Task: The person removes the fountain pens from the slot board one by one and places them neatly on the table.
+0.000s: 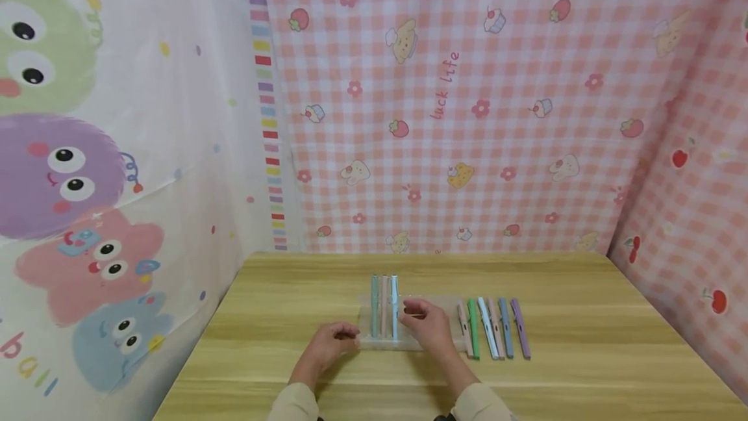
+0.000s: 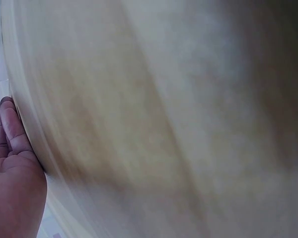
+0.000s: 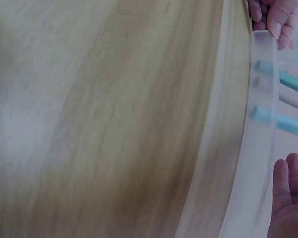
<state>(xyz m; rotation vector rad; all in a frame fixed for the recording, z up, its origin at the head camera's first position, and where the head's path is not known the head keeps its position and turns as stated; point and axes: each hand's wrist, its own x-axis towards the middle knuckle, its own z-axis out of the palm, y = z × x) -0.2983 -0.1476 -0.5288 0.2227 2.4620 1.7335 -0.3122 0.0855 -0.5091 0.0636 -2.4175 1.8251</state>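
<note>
Clear pen rack (image 1: 409, 320) flat on table — 3 pens (image 1: 384, 307) upright inside.

Bright, even, soft light fills the head view, with faint shadows and wide-angle bending toward three and nine o'clock. Both wrist views are heavily blurred.

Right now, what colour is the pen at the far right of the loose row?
Purple; the pen shows best in the head view.

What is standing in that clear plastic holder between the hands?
Three pens stand upright in the clear holder: teal, pale pink and light blue. The right hand covers the holder's right part, so what is there cannot be seen.
</note>
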